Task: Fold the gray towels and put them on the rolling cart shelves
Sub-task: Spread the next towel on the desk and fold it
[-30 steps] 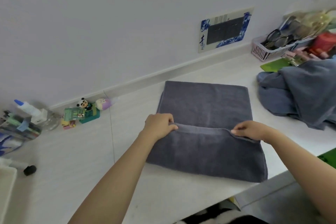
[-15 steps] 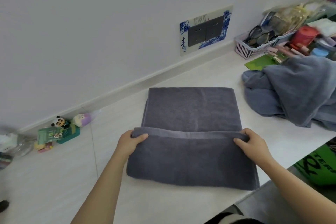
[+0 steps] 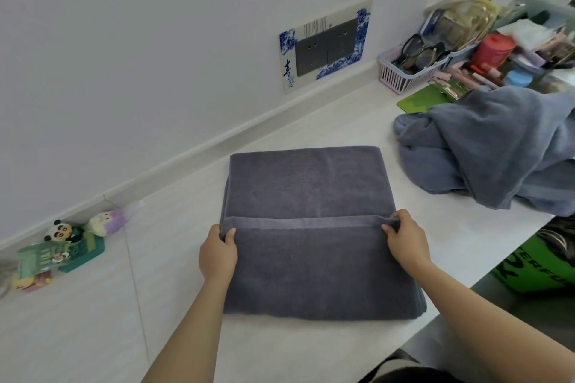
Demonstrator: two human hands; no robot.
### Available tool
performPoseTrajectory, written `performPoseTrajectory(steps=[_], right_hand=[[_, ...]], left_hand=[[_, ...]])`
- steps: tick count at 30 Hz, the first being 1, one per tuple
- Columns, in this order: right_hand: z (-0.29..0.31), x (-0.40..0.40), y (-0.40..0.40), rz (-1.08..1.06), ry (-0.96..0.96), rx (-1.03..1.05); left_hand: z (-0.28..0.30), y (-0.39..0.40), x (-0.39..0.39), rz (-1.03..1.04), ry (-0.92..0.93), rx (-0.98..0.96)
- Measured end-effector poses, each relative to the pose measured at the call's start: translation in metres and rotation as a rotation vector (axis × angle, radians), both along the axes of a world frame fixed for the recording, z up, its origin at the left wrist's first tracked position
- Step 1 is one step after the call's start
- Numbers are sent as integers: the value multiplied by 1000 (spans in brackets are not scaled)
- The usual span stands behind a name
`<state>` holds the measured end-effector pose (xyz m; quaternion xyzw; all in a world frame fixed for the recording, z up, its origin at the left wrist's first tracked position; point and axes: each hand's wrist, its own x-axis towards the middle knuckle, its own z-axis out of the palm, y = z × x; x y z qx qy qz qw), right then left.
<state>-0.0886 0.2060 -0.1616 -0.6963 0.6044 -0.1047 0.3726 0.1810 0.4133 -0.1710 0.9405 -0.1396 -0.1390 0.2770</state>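
A dark gray towel (image 3: pixel 308 190) lies flat on the white countertop (image 3: pixel 174 258), its near part folded over so a hemmed edge runs across its middle. My left hand (image 3: pixel 217 255) pinches the left end of that folded edge. My right hand (image 3: pixel 404 242) pinches the right end of the same edge. A second, blue-gray towel (image 3: pixel 491 146) lies crumpled in a heap at the right. No rolling cart is in view.
Small panda and plush toys (image 3: pixel 65 246) sit by the wall at the left. A pink basket with glasses (image 3: pixel 407 71) and cluttered bottles stand at the back right. A green bag (image 3: pixel 541 270) sits below the counter's right edge. A socket plate (image 3: pixel 326 47) is on the wall.
Both hands slid outward along the folded edge to its two corners and now pinch it. The camera view shifted right and downward.
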Motion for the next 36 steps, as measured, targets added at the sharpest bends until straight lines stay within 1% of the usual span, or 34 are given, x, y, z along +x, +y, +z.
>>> performPoseTrajectory(steps=[2,3,4,5,6,7,8,9,10,11,12,14,17,21,23,25,27,28,30,33,36], right_hand=[[3,3,1,5,48,-4],[4,4,3,11,87,-48],[5,5,5,35,149,-151],[4,5,9,83,215,-283],[2,6,15,153,254,-411],[0,9,23,232,264,-510],[-3,12,33,318,260,-570],[-8,16,42,414,263,-595],[-13,18,50,517,283,-583],[-20,19,56,608,311,-555],[-26,17,57,673,343,-519],[-34,8,52,709,389,-442],[-33,-4,37,672,415,-378],[-29,9,18,714,404,-372],[-21,19,8,750,435,-371],[-2,19,7,777,406,-447],[7,8,15,848,235,-527],[8,-2,21,909,155,-544],[5,-24,32,992,121,-483],[-8,-50,38,1009,136,-414],[-16,-53,45,966,118,-480]], left_hand=[[3,-3,-4,27,8,-9],[6,-5,-6,36,-11,-16],[7,-6,-9,30,-80,-7],[7,-8,-14,-6,-190,12],[8,-10,-22,-95,-305,15],[9,-14,-32,-250,-390,-5],[7,-18,-46,-449,-413,-31],[3,-22,-60,-655,-401,-34],[-6,-23,-73,-829,-387,5],[-16,-22,-79,-933,-398,73],[-25,-18,-78,-961,-417,150],[-38,-1,-65,-859,-412,269],[-38,21,-39,-664,-346,329],[-23,16,-37,-617,-240,383],[-17,13,-44,-637,-205,341],[-9,24,-57,-695,-250,176],[-8,44,-67,-748,-289,-11],[-9,56,-70,-776,-265,-45],[-12,77,-72,-818,-157,-37],[-16,94,-67,-815,-33,-65],[-14,86,-64,-734,-9,-111]])
